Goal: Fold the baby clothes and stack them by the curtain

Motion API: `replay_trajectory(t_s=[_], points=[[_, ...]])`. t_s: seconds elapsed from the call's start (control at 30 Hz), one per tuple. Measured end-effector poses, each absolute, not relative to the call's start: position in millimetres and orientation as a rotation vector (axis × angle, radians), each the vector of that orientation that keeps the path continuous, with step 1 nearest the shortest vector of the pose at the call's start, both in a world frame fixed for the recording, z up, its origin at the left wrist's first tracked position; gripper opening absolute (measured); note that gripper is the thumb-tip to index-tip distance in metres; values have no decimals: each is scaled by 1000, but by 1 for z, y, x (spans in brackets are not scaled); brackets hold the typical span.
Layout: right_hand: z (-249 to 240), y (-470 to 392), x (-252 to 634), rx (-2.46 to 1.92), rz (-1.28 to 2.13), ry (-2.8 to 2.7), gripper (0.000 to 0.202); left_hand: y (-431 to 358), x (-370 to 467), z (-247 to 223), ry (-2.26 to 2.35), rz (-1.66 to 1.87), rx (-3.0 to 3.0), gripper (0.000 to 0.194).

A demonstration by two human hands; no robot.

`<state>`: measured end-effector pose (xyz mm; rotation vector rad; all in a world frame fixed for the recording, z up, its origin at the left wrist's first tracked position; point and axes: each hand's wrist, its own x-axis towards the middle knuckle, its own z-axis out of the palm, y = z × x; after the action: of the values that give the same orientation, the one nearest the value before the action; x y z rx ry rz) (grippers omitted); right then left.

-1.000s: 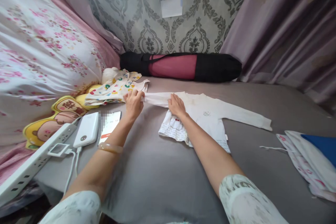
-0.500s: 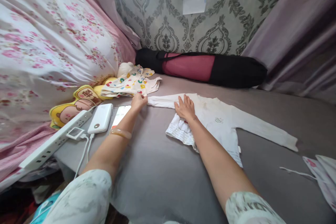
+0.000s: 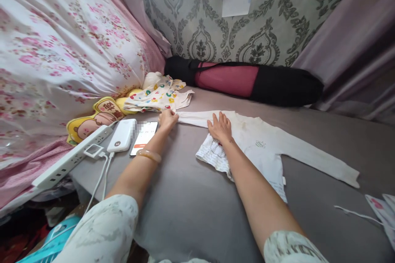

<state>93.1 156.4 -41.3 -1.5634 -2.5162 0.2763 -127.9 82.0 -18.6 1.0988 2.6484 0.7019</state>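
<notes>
A small white long-sleeved shirt (image 3: 262,144) lies spread on the grey sheet, its right-hand sleeve stretched out to the right. My left hand (image 3: 168,119) is closed on the cuff end of the other sleeve. My right hand (image 3: 220,128) lies flat with fingers apart on the shirt near that sleeve's shoulder. Under and beside my right wrist is a bunched piece of clothing (image 3: 212,154) with a striped, frilly edge, partly hidden by the hand and the shirt.
Behind my left hand lies a patterned garment (image 3: 159,96). To the left are a phone (image 3: 144,137), a white power bank (image 3: 122,135), a power strip (image 3: 72,158) and a yellow cushion (image 3: 89,125). A black and red bag (image 3: 228,80) lies along the wall.
The view has shifted slightly, so things appear a little further right. Both hands stay in their places on the shirt, with the left still gripping the cuff.
</notes>
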Motion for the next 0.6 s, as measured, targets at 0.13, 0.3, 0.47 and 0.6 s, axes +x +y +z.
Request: replay_trajectory(t_s=[0.13,0.3,0.47,0.6], points=[[-42,156,93,-1563,250,-2517,60,80,-128,-15,2672,659,1023,14],[-43,156,92,-1578,223,-2525,59,88,-126,-11,2671,592,899,22],[-43,156,91,-1584,245,-2514,60,99,-119,-17,2766,621,886,43],[-42,156,92,-1580,246,-2521,60,106,-118,-19,2708,644,983,30]])
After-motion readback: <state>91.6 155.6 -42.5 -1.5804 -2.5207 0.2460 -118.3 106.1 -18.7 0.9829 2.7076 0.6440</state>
